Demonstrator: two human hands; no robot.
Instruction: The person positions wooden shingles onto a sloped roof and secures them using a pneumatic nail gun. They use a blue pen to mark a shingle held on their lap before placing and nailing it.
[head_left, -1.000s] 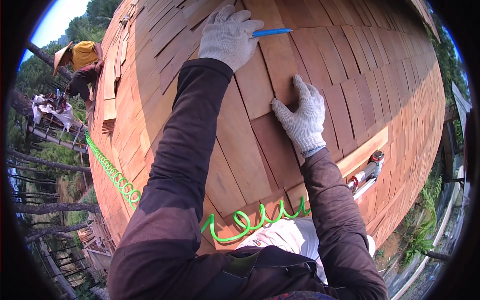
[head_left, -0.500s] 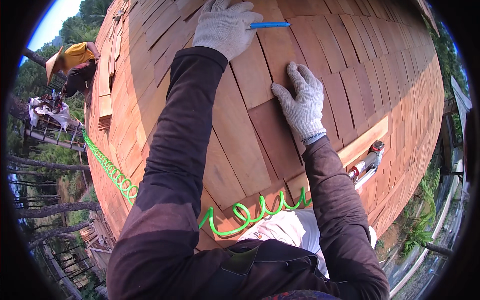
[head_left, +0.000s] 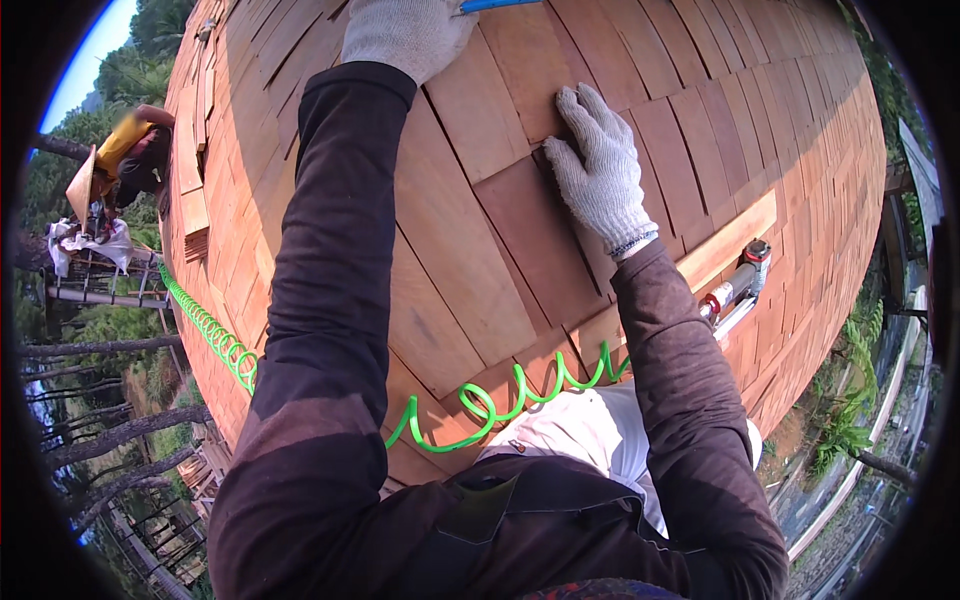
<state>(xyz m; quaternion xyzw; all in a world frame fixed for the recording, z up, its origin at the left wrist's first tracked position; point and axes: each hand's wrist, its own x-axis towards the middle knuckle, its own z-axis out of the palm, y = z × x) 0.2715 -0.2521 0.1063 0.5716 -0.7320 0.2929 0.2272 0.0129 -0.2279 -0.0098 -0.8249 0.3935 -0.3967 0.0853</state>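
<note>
My left hand (head_left: 405, 35), in a pale knitted glove, is closed around a slim blue pencil (head_left: 500, 4) at the top edge of the picture. Part of that hand is cut off, and the pencil points to the right over the wooden shingles (head_left: 470, 275). My right hand (head_left: 600, 170), gloved alike, rests with fingers stretched out on the shingles, thumb apart. Just below and left of it lies a darker reddish shingle (head_left: 535, 235). Right of my right forearm, a nail gun (head_left: 738, 285) rests beside a long pale wooden batten (head_left: 735, 245).
A green coiled air hose (head_left: 205, 320) runs from the left and passes in front of my body. At the far left, a person (head_left: 130, 150) in a yellow top bends beside a stack of shingles (head_left: 193, 215). Trees and scaffold poles stand beyond the roof's edge.
My left hand has gone farther up and left in the picture with the pencil. My right hand has shifted slightly upward, still on the shingles. The person at left bends lower.
</note>
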